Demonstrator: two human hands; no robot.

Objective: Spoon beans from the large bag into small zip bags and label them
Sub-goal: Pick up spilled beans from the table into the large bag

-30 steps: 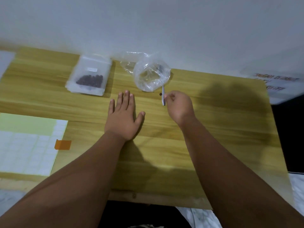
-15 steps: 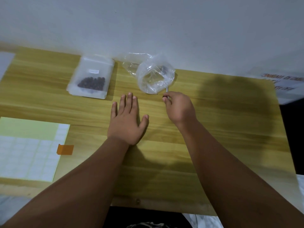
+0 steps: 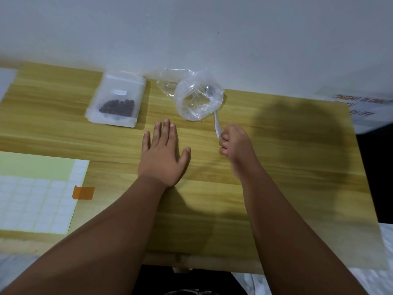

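Beans (image 3: 118, 105) sit as a dark heap in the small zip bag (image 3: 116, 116), which lies flat at the far left of the table (image 3: 276, 188) with a white label (image 3: 120, 92) already on its upper part; just right of it the large bag (image 3: 198, 101), clear and crumpled, stands with its mouth open, and whether any beans remain inside I cannot tell.

The change is in the spoon (image 3: 217, 124): a second ago it was held outside the bag, beside a single dark bean on the wood; now its bowl end has gone in over the bag's near rim, and the handle slants back to the right hand (image 3: 236, 143), whose curled fingers pinch the handle's end; the loose bean is no longer to be seen.

The left hand (image 3: 162, 154) has stayed flat on the wood, fingers straight and close together, thumb out, holding nothing.

At the near left lies the label sheet (image 3: 38, 201) with an orange tab (image 3: 83, 192) at its edge; a printed notice (image 3: 357, 105) lies far right.

I judge the spoon is being dipped again or parked; with no empty zip bag held open, the task looks near its end.
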